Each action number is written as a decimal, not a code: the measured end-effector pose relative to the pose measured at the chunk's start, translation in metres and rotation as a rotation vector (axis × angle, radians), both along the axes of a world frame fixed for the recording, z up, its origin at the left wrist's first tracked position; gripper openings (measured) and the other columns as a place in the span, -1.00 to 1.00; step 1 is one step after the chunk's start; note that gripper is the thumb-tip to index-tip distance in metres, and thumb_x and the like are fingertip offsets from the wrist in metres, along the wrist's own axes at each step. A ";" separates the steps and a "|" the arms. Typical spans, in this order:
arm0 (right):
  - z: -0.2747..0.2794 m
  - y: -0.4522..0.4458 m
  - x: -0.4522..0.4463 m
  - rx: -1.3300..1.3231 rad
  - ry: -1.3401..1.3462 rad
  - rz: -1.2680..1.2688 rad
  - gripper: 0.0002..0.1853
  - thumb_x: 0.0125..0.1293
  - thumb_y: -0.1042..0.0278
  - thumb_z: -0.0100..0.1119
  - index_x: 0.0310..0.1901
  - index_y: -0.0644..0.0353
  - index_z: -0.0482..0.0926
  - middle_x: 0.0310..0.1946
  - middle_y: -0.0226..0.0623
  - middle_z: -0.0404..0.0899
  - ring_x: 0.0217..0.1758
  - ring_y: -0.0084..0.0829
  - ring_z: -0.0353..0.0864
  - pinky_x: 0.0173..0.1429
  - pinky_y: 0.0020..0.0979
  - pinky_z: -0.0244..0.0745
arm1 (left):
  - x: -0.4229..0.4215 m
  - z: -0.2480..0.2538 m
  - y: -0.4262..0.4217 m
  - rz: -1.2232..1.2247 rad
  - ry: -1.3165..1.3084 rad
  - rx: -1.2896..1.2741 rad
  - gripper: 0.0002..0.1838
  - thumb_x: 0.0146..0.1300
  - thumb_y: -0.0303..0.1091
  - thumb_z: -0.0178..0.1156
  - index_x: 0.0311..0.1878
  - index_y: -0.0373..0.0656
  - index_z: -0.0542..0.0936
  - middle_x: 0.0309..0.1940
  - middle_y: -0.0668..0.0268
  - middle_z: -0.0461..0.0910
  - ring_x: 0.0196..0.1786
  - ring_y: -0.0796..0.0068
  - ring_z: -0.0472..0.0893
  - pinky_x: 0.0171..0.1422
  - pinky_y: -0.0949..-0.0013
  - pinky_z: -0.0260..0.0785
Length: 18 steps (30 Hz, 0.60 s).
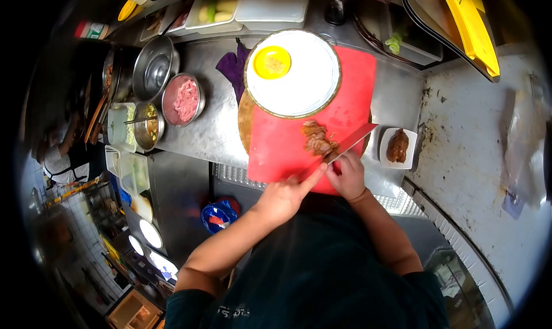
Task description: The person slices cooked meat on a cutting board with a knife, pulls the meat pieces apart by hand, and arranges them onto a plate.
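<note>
A knife (357, 136) lies slanted over the red cutting board (270, 151), its blade pointing to the far right. My left hand (282, 199) is closed at the handle end, with the index finger stretched along toward the blade. Curled close to the near side of the blade, my right hand (348, 178) steadies the end of the browned cooked meat (316, 138); its fingers hide most of what they touch. Slices of that meat lie bunched on the board beyond the blade.
A large white round tray (310, 87) with a yellow dish (272, 62) overlaps the board's far side. At right, a white dish (409, 151) holds another browned piece. Left stand a bowl of raw meat (185, 100) and a steel bowl (155, 69). A wall (471, 133) bounds the right.
</note>
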State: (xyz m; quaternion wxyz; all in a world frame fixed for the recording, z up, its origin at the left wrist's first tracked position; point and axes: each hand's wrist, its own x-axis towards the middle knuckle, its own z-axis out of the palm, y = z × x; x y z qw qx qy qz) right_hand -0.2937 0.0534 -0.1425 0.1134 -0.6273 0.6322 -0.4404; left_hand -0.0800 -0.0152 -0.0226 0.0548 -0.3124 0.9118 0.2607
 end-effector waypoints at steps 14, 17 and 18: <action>0.002 0.007 0.001 -0.041 0.036 -0.004 -0.63 0.12 0.61 0.49 0.00 0.20 0.70 -0.01 -0.12 0.66 -0.05 -0.03 0.72 0.00 -0.11 0.71 | 0.027 0.042 0.008 0.007 -0.027 0.009 -0.05 0.25 -0.61 0.27 0.75 0.11 0.33 -0.41 0.10 0.57 -0.45 0.01 0.68 -0.32 0.02 0.62; -0.003 0.008 0.000 0.001 0.079 0.012 -0.62 0.14 0.58 0.49 0.03 0.20 0.71 -0.01 -0.11 0.66 -0.06 0.00 0.70 0.00 -0.10 0.69 | 0.033 0.054 0.015 -0.019 -0.058 -0.010 -0.08 0.28 -0.60 0.24 0.75 0.12 0.35 -0.43 0.10 0.54 -0.47 0.02 0.67 -0.35 0.02 0.62; -0.003 0.008 0.000 -0.004 0.081 0.009 -0.61 0.14 0.58 0.49 0.04 0.20 0.71 0.00 -0.11 0.66 -0.06 0.00 0.69 0.01 -0.09 0.69 | 0.035 0.055 0.018 -0.012 -0.047 -0.015 -0.08 0.28 -0.60 0.23 0.75 0.12 0.35 -0.42 0.09 0.55 -0.47 0.02 0.67 -0.34 0.02 0.62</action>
